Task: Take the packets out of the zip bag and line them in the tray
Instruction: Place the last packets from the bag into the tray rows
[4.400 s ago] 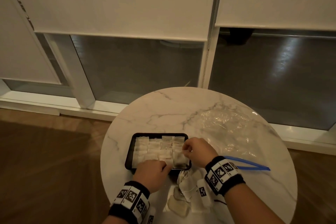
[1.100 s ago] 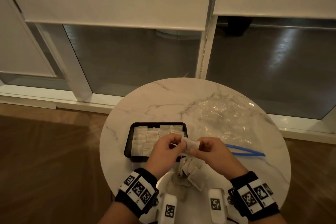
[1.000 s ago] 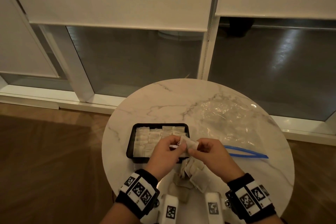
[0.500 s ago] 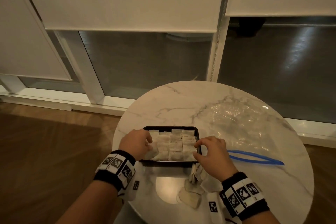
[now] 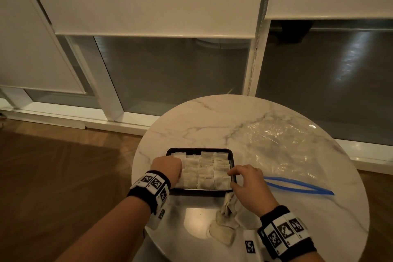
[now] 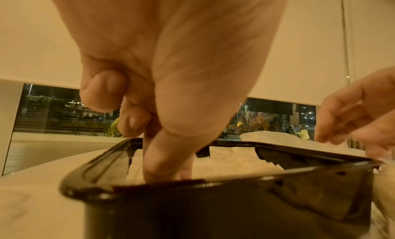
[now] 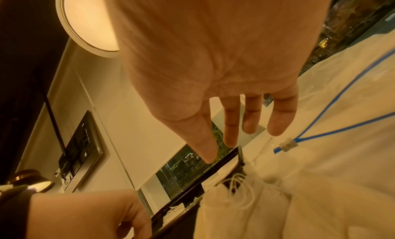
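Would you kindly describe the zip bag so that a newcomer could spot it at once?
Start at the round marble table. To the right of the black tray lies the zip bag, flat and crinkled. It alone is clear plastic, with a blue zip strip along its near edge.

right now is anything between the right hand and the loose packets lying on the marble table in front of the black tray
Nothing visible blocks it. The right hand hovers open by the black plastic tray's right rim, and the pile of loose white paper packets lies uncovered on the round marble table just below its wrist.
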`<state>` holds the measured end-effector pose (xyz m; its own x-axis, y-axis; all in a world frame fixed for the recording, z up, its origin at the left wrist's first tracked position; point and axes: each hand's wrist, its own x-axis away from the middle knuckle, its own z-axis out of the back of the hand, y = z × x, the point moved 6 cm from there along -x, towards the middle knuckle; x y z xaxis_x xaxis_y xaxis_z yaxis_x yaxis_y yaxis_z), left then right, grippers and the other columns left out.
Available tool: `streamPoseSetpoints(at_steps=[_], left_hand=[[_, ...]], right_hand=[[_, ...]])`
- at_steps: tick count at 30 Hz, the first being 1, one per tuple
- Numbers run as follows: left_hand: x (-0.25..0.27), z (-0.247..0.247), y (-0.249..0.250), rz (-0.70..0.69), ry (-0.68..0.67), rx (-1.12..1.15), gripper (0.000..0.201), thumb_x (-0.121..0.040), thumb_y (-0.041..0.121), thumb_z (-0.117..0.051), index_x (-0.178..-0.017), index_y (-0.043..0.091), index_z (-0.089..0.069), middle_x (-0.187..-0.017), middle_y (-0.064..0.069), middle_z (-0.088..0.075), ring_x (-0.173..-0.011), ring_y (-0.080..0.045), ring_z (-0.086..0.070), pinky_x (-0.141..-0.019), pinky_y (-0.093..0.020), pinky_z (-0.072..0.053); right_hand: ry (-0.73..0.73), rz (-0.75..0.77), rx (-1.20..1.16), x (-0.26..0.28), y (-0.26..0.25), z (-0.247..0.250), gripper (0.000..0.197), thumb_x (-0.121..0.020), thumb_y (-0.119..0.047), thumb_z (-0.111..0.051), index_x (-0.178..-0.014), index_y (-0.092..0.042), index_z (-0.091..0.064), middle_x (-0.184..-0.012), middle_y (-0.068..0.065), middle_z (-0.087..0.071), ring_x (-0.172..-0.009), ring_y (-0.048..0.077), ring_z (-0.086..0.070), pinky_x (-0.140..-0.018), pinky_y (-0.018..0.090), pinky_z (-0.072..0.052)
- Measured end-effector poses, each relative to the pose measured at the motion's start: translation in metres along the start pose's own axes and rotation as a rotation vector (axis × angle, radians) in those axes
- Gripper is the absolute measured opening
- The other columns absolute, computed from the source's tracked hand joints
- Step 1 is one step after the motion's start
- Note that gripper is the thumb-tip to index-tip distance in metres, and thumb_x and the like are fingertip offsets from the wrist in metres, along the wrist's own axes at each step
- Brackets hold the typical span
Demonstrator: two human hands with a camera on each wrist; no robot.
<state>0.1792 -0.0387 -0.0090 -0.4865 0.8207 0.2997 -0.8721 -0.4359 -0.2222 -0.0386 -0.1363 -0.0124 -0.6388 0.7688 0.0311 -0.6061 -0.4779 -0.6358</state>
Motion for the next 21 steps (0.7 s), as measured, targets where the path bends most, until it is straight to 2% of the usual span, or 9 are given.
streamPoseSetpoints(at_steps=[5, 9, 12, 16, 17, 19, 20, 21], left_hand=[[-0.002, 0.001, 0.006, 0.004, 0.042, -0.127, 0.022, -0.101, 0.017, -0.052, -0.113, 0.020, -0.070, -0.117, -0.003, -0.069, -0.108, -0.022, -0.065, -0.087, -0.033, -0.051], [0.000, 0.002, 0.013, -0.009, 0.062, -0.175, 0.020, -0.099, 0.012, -0.053, -0.110, 0.016, -0.069, -0.114, -0.004, -0.069, -0.106, -0.023, -0.067, -0.082, -0.033, -0.050], [0.001, 0.000, 0.013, 0.005, 0.063, -0.082, 0.019, -0.096, 0.009, -0.057, -0.111, 0.015, -0.066, -0.116, -0.006, -0.067, -0.106, -0.025, -0.066, -0.084, -0.034, -0.053], [0.007, 0.001, 0.011, -0.004, 0.159, 0.186, 0.031, -0.094, 0.004, -0.058, -0.122, 0.017, -0.061, -0.121, -0.006, -0.062, -0.109, -0.024, -0.062, -0.093, -0.035, -0.054], [0.010, 0.000, 0.014, -0.015, 0.170, 0.265, 0.030, -0.094, 0.006, -0.060, -0.121, 0.017, -0.061, -0.120, -0.005, -0.062, -0.108, -0.023, -0.062, -0.092, -0.034, -0.054], [0.018, -0.005, 0.021, -0.029, 0.191, 0.385, 0.017, -0.097, 0.021, -0.061, -0.113, 0.018, -0.065, -0.113, -0.004, -0.063, -0.100, -0.020, -0.063, -0.089, -0.033, -0.055], [0.022, -0.008, 0.025, -0.042, 0.205, 0.423, 0.019, -0.100, 0.033, -0.056, -0.105, 0.018, -0.067, -0.105, -0.003, -0.064, -0.093, -0.019, -0.063, -0.085, -0.033, -0.055], [0.024, -0.014, 0.029, -0.058, 0.200, 0.441, 0.032, -0.102, 0.043, -0.047, -0.097, 0.018, -0.068, -0.097, -0.002, -0.065, -0.086, -0.018, -0.063, -0.081, -0.034, -0.056]], right_hand=[[0.045, 0.075, 0.052, 0.002, -0.012, -0.003, 0.025, -0.094, -0.021, -0.060, -0.115, -0.034, -0.062, -0.118, -0.014, -0.055, -0.120, 0.010, -0.041, -0.102, 0.024, -0.038], [0.051, 0.125, 0.223, 0.008, -0.024, -0.009, 0.024, -0.096, -0.027, -0.053, -0.115, -0.039, -0.060, -0.122, -0.017, -0.055, -0.120, 0.009, -0.042, -0.102, 0.033, -0.039], [0.000, 0.120, 0.273, 0.009, -0.028, -0.016, 0.027, -0.097, -0.024, -0.049, -0.118, -0.038, -0.060, -0.126, -0.018, -0.054, -0.123, 0.009, -0.042, -0.107, 0.037, -0.034], [-0.131, 0.167, 0.398, 0.004, -0.036, -0.023, 0.037, -0.091, -0.014, -0.049, -0.120, -0.033, -0.059, -0.124, -0.012, -0.056, -0.122, 0.013, -0.045, -0.109, 0.041, -0.027], [-0.154, 0.173, 0.412, 0.002, -0.039, -0.025, 0.035, -0.090, -0.015, -0.049, -0.119, -0.032, -0.061, -0.121, -0.011, -0.058, -0.120, 0.013, -0.047, -0.109, 0.041, -0.027], [-0.190, 0.178, 0.444, -0.003, -0.045, -0.031, 0.028, -0.092, -0.020, -0.047, -0.112, -0.029, -0.064, -0.110, -0.008, -0.062, -0.110, 0.015, -0.053, -0.106, 0.040, -0.029], [-0.214, 0.174, 0.465, -0.005, -0.047, -0.035, 0.026, -0.093, -0.023, -0.045, -0.107, -0.028, -0.066, -0.104, -0.007, -0.064, -0.104, 0.016, -0.055, -0.105, 0.041, -0.030], [-0.242, 0.167, 0.485, -0.006, -0.048, -0.041, 0.026, -0.093, -0.024, -0.043, -0.102, -0.027, -0.067, -0.098, -0.006, -0.065, -0.098, 0.017, -0.056, -0.104, 0.041, -0.030]])
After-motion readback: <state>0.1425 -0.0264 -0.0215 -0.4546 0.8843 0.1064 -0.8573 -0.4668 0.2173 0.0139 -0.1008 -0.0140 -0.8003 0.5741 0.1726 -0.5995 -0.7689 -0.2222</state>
